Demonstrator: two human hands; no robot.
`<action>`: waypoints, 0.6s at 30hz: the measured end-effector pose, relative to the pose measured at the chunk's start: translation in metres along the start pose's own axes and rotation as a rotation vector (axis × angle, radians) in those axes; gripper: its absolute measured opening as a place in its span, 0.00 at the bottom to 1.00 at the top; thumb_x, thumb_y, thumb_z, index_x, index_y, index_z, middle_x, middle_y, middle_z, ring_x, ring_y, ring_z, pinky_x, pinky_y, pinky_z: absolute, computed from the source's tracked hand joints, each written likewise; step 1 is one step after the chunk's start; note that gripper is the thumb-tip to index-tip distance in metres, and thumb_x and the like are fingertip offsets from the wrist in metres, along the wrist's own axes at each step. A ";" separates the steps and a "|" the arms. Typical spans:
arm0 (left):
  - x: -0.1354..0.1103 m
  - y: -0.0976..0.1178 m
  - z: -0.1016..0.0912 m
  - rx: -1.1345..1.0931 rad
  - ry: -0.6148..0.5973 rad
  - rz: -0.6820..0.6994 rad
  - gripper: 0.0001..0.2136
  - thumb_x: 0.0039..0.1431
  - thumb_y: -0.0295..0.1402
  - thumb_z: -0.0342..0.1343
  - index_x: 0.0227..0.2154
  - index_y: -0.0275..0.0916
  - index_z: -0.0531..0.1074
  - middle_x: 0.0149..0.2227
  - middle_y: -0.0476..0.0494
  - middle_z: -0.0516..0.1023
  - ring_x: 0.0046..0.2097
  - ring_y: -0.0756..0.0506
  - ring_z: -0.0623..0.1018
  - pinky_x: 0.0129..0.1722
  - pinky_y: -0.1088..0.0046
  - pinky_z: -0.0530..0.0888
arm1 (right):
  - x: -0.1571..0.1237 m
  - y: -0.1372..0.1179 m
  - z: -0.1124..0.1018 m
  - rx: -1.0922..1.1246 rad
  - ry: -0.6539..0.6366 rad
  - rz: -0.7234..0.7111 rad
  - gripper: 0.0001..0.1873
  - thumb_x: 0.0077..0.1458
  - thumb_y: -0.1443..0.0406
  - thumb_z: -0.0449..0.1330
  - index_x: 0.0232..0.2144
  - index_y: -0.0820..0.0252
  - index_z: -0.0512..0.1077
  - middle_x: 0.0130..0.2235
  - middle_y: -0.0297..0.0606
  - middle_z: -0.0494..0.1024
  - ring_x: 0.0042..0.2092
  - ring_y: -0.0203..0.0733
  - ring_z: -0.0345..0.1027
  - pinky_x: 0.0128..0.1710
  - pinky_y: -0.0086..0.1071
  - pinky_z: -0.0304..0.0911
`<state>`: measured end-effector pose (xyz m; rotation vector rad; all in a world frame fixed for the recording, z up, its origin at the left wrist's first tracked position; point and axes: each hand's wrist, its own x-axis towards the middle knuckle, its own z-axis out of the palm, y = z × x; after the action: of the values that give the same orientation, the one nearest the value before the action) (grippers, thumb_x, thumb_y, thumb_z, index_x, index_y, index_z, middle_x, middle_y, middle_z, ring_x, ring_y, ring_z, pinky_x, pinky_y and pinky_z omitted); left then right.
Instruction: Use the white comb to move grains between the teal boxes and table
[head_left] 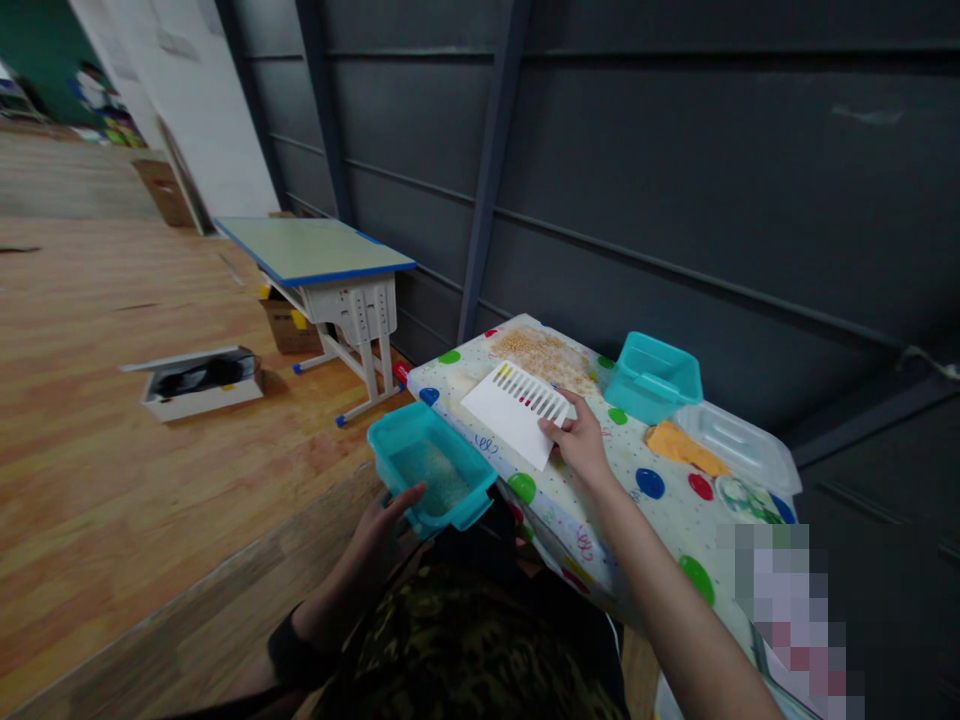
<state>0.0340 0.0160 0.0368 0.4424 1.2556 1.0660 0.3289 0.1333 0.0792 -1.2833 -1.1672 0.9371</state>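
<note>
My left hand grips a teal plastic tub by its near rim, holding it just below the table's edge; pale grain lies in its bottom. My right hand pinches the near corner of a flat white slotted scraper that lies on the table with its comb-like slots pointing away. Beyond the scraper a patch of loose yellow grain is spread over the polka-dot tablecloth.
A second teal tub, a clear lid and an orange cloth sit at the table's right. A blue-edged desk stands left, an open white box on the wooden floor, a dark wall behind.
</note>
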 end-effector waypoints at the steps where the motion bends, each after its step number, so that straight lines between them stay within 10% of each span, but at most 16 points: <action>1: 0.000 0.001 -0.001 -0.041 -0.004 -0.024 0.16 0.66 0.38 0.71 0.54 0.45 0.80 0.51 0.41 0.90 0.44 0.42 0.90 0.39 0.74 0.86 | 0.000 0.000 0.001 0.002 0.002 0.002 0.42 0.40 0.54 0.74 0.58 0.49 0.70 0.38 0.34 0.86 0.35 0.49 0.79 0.31 0.37 0.73; 18: -0.005 0.003 0.000 -0.183 -0.038 -0.053 0.14 0.68 0.31 0.70 0.54 0.41 0.80 0.47 0.44 0.90 0.41 0.45 0.90 0.38 0.75 0.86 | -0.010 -0.010 0.011 0.050 -0.080 0.086 0.41 0.39 0.56 0.77 0.57 0.50 0.72 0.32 0.31 0.85 0.29 0.47 0.76 0.25 0.34 0.70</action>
<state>0.0327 0.0128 0.0421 0.2874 1.1191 1.1108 0.3154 0.1251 0.0870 -1.2737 -1.1502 1.0836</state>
